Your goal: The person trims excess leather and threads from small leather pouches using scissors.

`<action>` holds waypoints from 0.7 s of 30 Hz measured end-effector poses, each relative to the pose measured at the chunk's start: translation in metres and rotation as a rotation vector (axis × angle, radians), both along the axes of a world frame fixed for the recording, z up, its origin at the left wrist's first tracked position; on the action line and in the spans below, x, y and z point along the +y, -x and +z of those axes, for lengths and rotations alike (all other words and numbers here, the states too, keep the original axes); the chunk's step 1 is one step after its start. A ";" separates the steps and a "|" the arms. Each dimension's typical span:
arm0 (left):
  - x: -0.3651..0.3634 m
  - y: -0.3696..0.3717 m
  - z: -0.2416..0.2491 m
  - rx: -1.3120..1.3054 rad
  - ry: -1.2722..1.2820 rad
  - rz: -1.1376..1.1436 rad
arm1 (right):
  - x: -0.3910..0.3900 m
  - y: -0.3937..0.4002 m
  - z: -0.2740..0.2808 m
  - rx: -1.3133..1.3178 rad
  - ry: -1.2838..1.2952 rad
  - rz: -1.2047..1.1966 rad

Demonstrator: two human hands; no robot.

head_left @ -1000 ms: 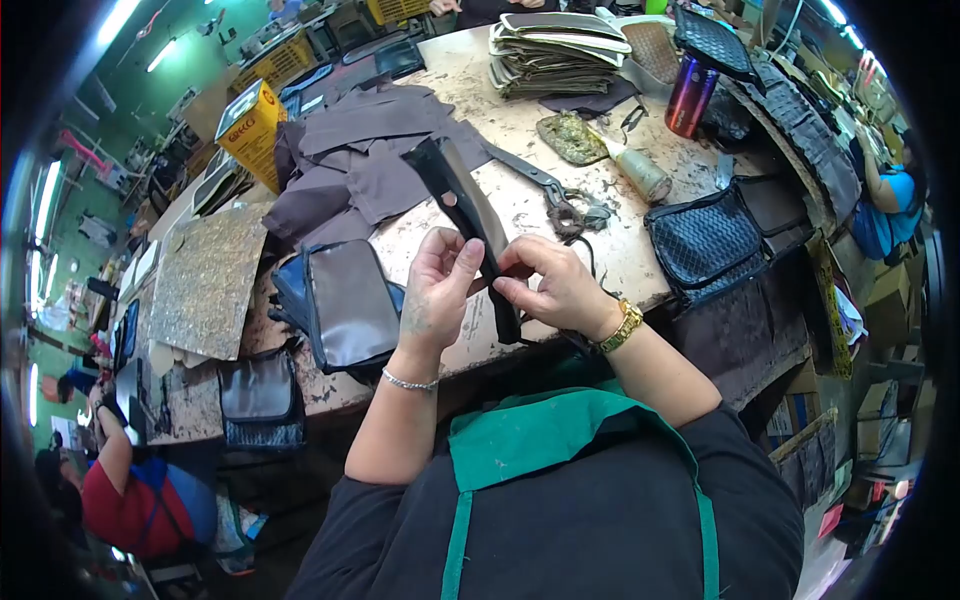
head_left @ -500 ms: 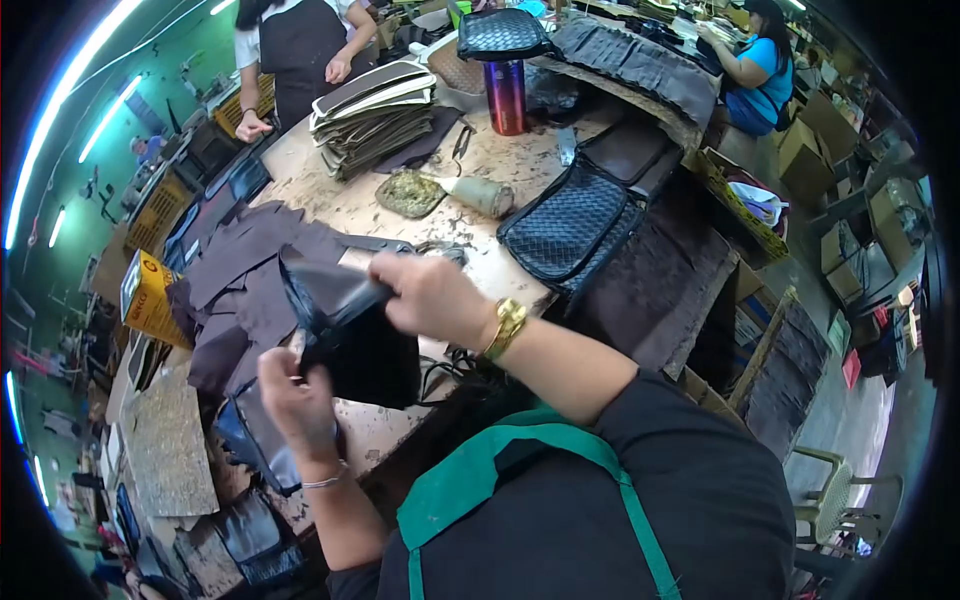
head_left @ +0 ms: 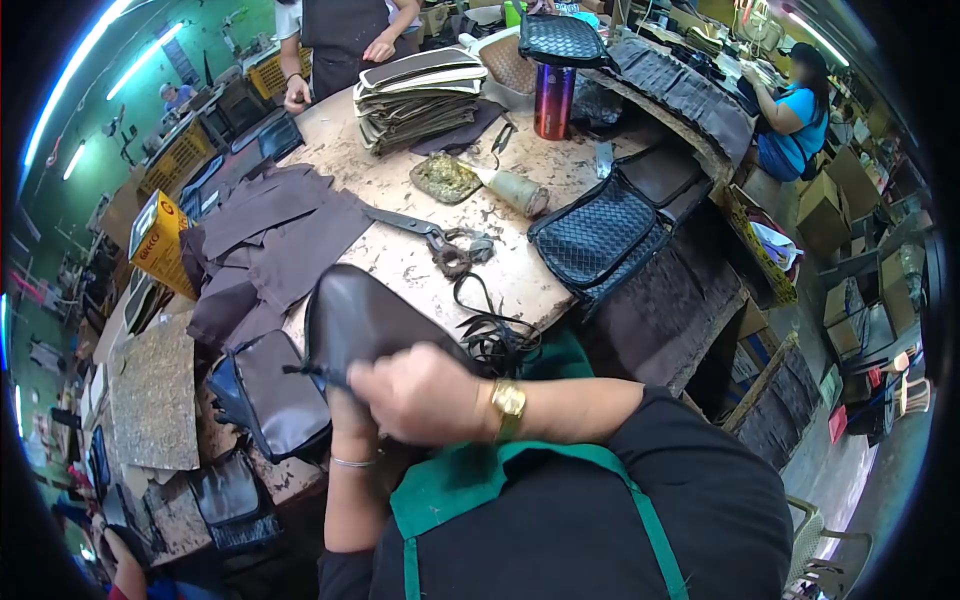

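A dark brown leather bag piece (head_left: 365,315) with a black edge stands tilted up over the near side of the table. My right hand (head_left: 425,395), slightly blurred, is closed at its lower edge, its fingers curled around that edge. My left hand (head_left: 352,412) is just below and behind the right one, at the same edge; most of its fingers are hidden. A short dark strip end (head_left: 300,368) sticks out to the left of the bag piece. Beyond it lie large scissors (head_left: 430,235), and a bundle of thin black strips (head_left: 495,330) hangs by the table edge.
Brown leather pieces (head_left: 265,235) and a flat leather pouch (head_left: 285,395) lie to the left. A woven black bag (head_left: 600,235), a red-purple tumbler (head_left: 553,100) and stacked panels (head_left: 415,100) stand farther back. A person in a dark apron (head_left: 345,40) is across the table.
The leather bag piece has come down and nearer, its brown face now spread toward the far side. My right hand has moved down over my left. The scissors have come into full view.
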State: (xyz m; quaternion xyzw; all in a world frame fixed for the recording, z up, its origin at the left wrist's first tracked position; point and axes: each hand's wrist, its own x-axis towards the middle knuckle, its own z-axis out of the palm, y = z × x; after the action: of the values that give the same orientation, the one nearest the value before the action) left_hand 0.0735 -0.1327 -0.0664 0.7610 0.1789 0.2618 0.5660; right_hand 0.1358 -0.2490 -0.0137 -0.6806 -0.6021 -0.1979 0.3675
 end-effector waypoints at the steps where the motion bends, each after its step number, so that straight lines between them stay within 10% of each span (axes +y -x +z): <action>1: 0.000 0.000 0.005 -0.010 -0.061 -0.085 | -0.002 0.013 -0.010 -0.057 0.016 0.049; 6: 0.003 0.011 0.046 -0.031 -0.378 -0.471 | -0.017 0.007 0.006 0.171 -0.028 0.521; 11: -0.001 0.028 0.073 -0.012 -0.685 -0.850 | -0.048 -0.020 0.051 0.122 -0.275 0.156; 12: -0.009 0.046 0.044 0.038 0.300 -0.805 | -0.052 -0.019 0.050 0.122 -0.283 0.156; 15: -0.012 0.047 0.035 0.206 0.053 -0.807 | -0.063 -0.014 0.050 0.281 -0.182 0.293; 19: -0.019 0.048 0.025 0.187 0.542 -0.705 | -0.067 -0.015 0.049 0.260 -0.158 0.341; 20: -0.017 0.044 0.027 0.243 0.021 -0.786 | -0.068 -0.016 0.045 0.287 -0.143 0.312; 21: -0.018 0.042 0.027 0.229 0.016 -0.779 | -0.070 -0.017 0.042 0.315 -0.124 0.284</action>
State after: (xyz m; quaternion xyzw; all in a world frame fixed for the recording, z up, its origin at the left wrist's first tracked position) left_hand 0.0311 -0.1511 -0.0399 0.7917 -0.0587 -0.0601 0.6051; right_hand 0.1525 -0.3186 0.0288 -0.5875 -0.6138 -0.0718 0.5224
